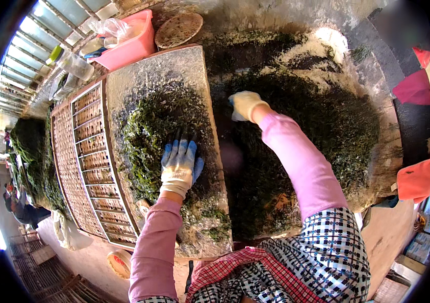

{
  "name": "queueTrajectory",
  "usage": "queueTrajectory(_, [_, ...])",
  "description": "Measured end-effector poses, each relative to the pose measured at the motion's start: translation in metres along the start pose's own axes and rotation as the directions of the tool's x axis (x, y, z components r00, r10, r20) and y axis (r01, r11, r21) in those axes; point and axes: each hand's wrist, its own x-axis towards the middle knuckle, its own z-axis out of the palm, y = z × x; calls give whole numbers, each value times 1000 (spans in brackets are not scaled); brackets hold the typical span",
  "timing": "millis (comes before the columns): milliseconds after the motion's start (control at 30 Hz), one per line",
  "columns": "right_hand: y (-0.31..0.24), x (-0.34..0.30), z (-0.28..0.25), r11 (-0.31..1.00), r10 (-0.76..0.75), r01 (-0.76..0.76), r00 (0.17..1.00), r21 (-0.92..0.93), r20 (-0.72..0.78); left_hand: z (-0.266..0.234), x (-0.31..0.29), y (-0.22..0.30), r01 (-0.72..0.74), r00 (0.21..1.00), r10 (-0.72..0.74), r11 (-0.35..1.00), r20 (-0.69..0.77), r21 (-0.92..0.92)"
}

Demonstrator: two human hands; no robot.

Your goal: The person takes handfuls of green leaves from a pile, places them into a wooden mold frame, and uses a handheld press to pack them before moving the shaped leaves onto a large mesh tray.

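Note:
My left hand [178,159], in a white glove with blue fingers, lies spread and flat against a heap of dark green leaves [146,146]. The heap rests on a grey, worn board [159,65]. To the right, my right hand [245,105], in a similar glove, is over a dark, sunken basin filled with more green leaves [321,121]. Its fingers are curled in, and what they hold, if anything, is hidden. The board's straight edge runs between my two hands.
Left of the board lies a woven bamboo tray [66,161] with a wooden ladder-like frame [96,166] on it. A pink plastic tub [134,45], a round flat basket [179,29] and a clear jar [76,65] stand at the back. An orange cloth [416,180] hangs at right.

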Motion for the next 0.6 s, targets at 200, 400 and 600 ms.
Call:
queueTrajectory(200, [63,-119,9,-277,270,130,961,952,-53,2,4,3,-37,997,35,999,-74,-25])
queueTrajectory(400, [101,-227,-55,93,451,481,760,872,-468,10,-4,-2,-20,996,17,999,-84,-43])
queueTrajectory(600, [190,-274,-98,243,308,662,640,709,-703,2,-1,-1,-27,998,24,998,-59,-52])
